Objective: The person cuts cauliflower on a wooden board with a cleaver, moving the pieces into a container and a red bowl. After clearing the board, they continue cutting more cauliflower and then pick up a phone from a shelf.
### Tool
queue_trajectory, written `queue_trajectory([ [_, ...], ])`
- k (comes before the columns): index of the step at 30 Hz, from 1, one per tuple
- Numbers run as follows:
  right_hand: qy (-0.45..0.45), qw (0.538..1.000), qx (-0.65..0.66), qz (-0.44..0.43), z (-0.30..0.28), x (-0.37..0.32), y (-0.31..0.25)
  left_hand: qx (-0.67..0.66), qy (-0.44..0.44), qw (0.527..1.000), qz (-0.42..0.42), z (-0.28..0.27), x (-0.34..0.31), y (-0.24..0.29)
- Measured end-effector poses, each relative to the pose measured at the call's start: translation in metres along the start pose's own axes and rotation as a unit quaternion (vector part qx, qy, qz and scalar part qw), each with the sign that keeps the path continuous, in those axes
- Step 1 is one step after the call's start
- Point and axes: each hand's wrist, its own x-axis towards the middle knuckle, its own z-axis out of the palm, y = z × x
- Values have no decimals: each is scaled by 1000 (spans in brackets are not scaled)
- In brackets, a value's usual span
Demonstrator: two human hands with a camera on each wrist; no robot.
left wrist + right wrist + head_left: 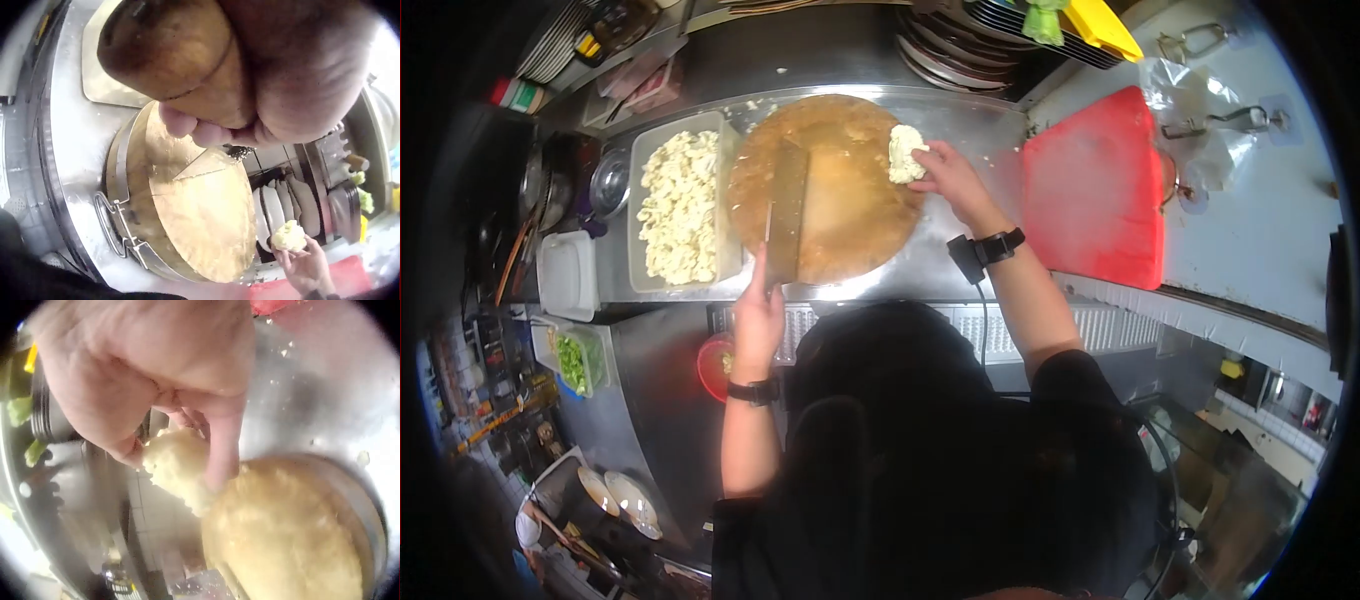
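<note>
My left hand (758, 318) grips a cleaver (788, 215) whose broad blade lies over the left part of a round wooden chopping block (850, 200). In the left wrist view, the fingers (209, 134) curl round its thick wooden handle (169, 50). At the block's right edge, my right hand (955, 182) holds a pale piece of cauliflower (906, 155). Thumb and fingers pinch the cauliflower (178, 465) in the right wrist view. A metal band with a wire clasp (119, 228) runs round the block's side.
Left of the block stands a clear tub (636, 235) full of cauliflower florets (680, 205). A red cutting board (1095, 190) lies to the right. Dark stacked pans (950, 65) stand behind. A white container (568, 275) and a red bowl (712, 368) are at the near left.
</note>
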Motion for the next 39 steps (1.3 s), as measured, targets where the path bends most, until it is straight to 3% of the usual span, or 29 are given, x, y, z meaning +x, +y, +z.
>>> queue_trajectory([
  [2, 9, 999, -22, -27, 30, 4, 4, 76, -32, 996, 32, 1, -1, -18],
  [4, 30, 977, -201, -59, 56, 20, 8, 93, -44, 994, 34, 0, 1, -21],
  [5, 1, 978, -200, -59, 70, 28, 10, 93, -40, 994, 36, 0, 3, -25],
  [7, 87, 887, -413, -185, 88, 46, 14, 77, -12, 996, 47, -9, 2, -11],
  [8, 86, 859, -457, -213, 96, 49, 11, 91, 21, 993, 68, -1, 1, -19],
  [10, 71, 796, -552, -236, 108, 48, -3, 143, 20, 989, 31, -4, 2, -14],
  [12, 63, 758, -599, -251, 114, 54, -4, 172, -18, 985, 18, -11, 6, -20],
  [17, -4, 734, -615, -288, 115, 66, -6, 138, -16, 989, 45, -2, 8, -42],
  [19, -17, 697, -702, -144, 121, 57, -18, 103, -78, 992, -6, -15, 8, -28],
  [20, -10, 680, -701, -215, 106, 71, -2, 103, -99, 989, -38, -14, 12, -25],
  [21, -12, 649, -703, -292, 109, 70, -8, 93, 11, 994, 57, 9, 12, -49],
  [22, 5, 659, -681, -319, 121, 61, -23, 108, 209, 949, 208, 17, 26, -56],
  [23, 38, 640, -642, -421, 124, 59, -21, 120, 119, 973, 157, 8, 23, -52],
  [24, 21, 689, -647, -325, 105, 88, 1, 120, 15, 990, 78, 0, 11, -45],
  [25, -8, 699, -684, -209, 107, 87, -3, 21, -14, 997, 74, -12, 5, -37],
  [26, -19, 748, -627, -218, 107, 82, -8, -78, -27, 995, 60, -23, 4, -33],
  [27, -45, 755, -608, -242, 99, 101, 1, -64, -34, 996, 57, -18, 6, -41],
  [28, -58, 767, -549, -326, 110, 95, -9, -53, -47, 997, 36, -19, 9, -39],
  [29, -66, 706, -641, -293, 124, 83, -27, -56, -47, 997, 27, -13, 14, -40],
  [30, -79, 692, -661, -281, 120, 84, -28, -54, -96, 994, -6, -14, 18, -41],
  [31, -51, 685, -685, -243, 118, 102, -17, -24, -62, 997, 32, -6, 16, -47],
  [32, -39, 693, -676, -247, 115, 111, -10, -24, -59, 998, 15, -6, 16, -51],
  [34, -46, 660, -687, -301, 118, 99, -12, 51, -54, 996, 44, -7, 14, -43],
  [39, -21, 625, -729, -279, 133, 76, -17, 64, -40, 996, 45, -10, 10, -38],
])
